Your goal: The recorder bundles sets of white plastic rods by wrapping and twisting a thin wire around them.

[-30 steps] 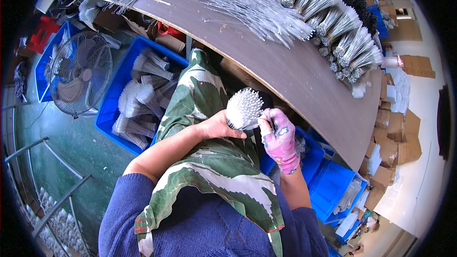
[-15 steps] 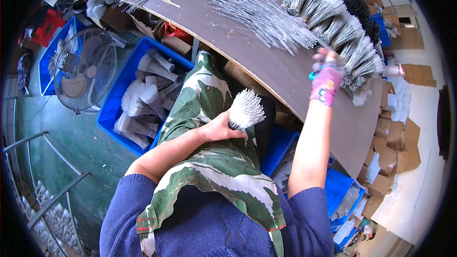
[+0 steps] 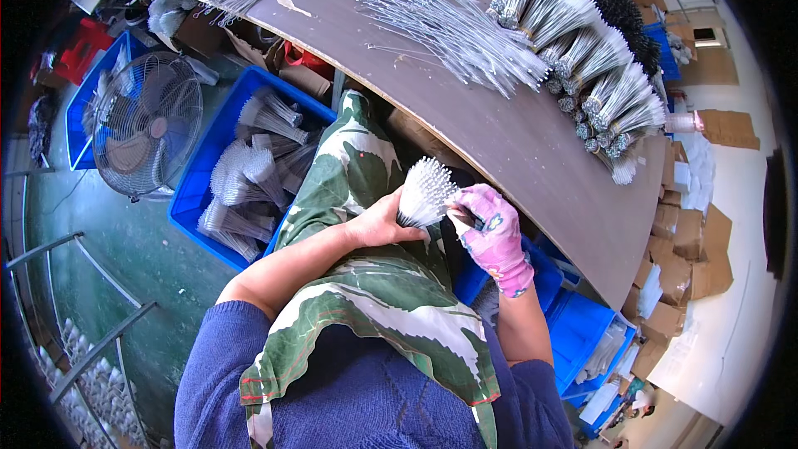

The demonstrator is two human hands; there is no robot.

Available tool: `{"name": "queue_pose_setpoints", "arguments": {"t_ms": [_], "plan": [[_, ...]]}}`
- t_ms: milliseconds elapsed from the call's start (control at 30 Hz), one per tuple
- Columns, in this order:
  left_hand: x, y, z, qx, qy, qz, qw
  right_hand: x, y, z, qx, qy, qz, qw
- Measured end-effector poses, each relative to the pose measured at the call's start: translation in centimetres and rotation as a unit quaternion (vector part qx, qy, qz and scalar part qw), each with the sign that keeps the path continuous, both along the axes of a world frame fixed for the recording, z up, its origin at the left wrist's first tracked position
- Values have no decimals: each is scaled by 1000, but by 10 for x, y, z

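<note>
**Wire bundle gripped at lap level, both hands engaged**

A bundle of thin silvery wires [image 3: 426,191] is sitting upright over the person's lap, its tips fanning out toward the camera. The left hand [image 3: 378,223], bare, is wrapping around the lower part of the bundle and holding it firmly. The right hand [image 3: 489,229], wearing a pink patterned glove, is pressing against the bundle's right side with fingers curled in; whether it is pinching a single wire cannot be told. Under both hands a green-and-white leaf-print apron [image 3: 366,316] is covering the lap. Just beyond the hands, the brown worktable [image 3: 532,150] is carrying loose wires [image 3: 449,25] and, farther to the right, a row of tied wire bundles [image 3: 590,58]. Left of the left hand, a blue crate [image 3: 195,191] is holding more bundles, and a floor fan [image 3: 145,133] is standing beyond it.
</note>
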State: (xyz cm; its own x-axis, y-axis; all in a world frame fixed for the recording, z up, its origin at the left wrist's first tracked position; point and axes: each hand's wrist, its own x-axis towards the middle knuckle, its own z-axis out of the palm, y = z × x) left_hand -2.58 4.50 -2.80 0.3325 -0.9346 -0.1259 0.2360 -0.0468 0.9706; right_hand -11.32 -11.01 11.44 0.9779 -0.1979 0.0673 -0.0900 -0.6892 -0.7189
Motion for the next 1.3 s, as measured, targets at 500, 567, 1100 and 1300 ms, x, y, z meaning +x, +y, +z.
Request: {"name": "queue_pose_setpoints", "arguments": {"t_ms": [500, 567, 1100, 1300], "plan": [[-13, -13, -17, 31, -115, 19, 993, 6, 5, 1, -132, -31, 14, 991], [-12, -13, -13, 70, -112, 13, 991, 12, 1, 12, -19, -94, -61, 994], [-9, -4, -5, 64, -135, 45, 988, 69, -89, -25, 336, -90, -378, 858], [-6, -5, 1, 65, -141, 34, 987, 16, -36, -7, 177, 11, -65, 982]]}}
